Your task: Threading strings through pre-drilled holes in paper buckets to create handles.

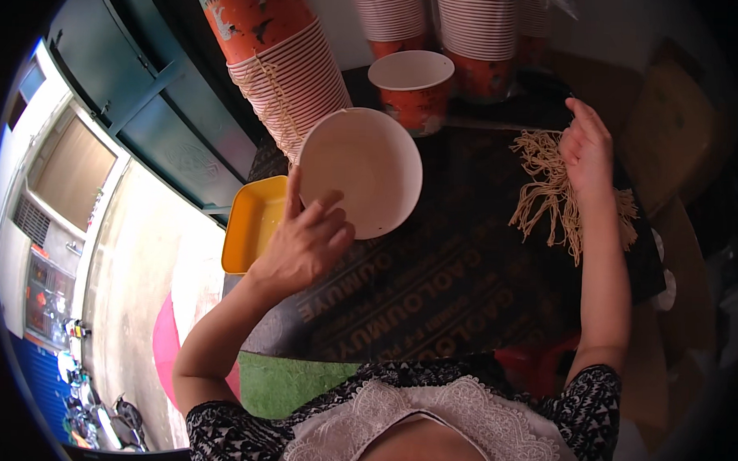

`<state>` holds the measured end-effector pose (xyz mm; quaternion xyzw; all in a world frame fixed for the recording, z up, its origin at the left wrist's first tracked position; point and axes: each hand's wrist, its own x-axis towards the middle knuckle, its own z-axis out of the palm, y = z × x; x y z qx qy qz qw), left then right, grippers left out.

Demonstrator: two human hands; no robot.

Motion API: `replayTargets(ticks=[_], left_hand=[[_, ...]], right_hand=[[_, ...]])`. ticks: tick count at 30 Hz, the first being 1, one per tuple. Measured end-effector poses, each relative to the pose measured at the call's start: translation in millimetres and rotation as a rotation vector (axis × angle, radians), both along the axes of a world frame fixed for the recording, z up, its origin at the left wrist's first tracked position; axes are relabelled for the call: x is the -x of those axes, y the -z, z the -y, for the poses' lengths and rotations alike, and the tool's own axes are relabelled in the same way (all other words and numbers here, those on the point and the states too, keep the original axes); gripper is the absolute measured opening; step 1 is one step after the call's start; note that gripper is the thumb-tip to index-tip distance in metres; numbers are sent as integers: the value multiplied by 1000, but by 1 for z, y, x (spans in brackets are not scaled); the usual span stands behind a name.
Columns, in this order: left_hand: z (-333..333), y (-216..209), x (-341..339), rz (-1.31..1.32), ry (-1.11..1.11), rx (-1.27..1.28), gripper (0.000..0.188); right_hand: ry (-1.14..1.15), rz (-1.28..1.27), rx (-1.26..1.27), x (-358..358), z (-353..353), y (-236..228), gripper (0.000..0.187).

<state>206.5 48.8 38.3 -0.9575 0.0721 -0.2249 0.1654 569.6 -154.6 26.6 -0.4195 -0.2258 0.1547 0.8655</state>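
Observation:
My left hand (305,243) is at the near left rim of a white-lined paper bucket (367,169) whose mouth faces up. One finger stretches along the outside of the rim; the others, apart and slightly blurred, bend across the mouth. The fingers show no firm grip. Over a loose bunch of beige strings (549,196) on the right of the table, my right hand (587,149) is raised with its fingers curled together. Whatever may be between them is too small to make out. Part of the bunch lies hidden behind my right forearm.
A tall stack of upturned orange paper buckets (288,89), strings draped down it, leans behind the left bucket. Another orange bucket (410,94) stands farther back, before more stacks (477,39). Left of the dark table (456,290) edge sits a yellow tray (237,230).

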Motion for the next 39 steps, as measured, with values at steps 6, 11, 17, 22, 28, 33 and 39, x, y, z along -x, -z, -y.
replayTargets(ticks=[6,11,17,22,28,33,39], left_hand=[[4,-14,17,81,-64,509,17],[18,-10,20,131,-43,530,16],[32,-5,14,122,-18,506,13],[35,-4,15,91,-16,512,13],[37,-14,15,62,20,651,14],[36,-19,10,123,35,688,22],[53,-21,-10,164,114,535,35]], right_hand=[[145,72,30,14,-4,-10,20],[182,360,324,85,-16,-12,10],[183,1076,210,152,-16,8,9],[163,1140,155,175,-18,18,17],[168,1212,131,182,-20,30,19],[150,1209,104,188,-21,30,19],[122,1219,91,195,-20,21,19]])
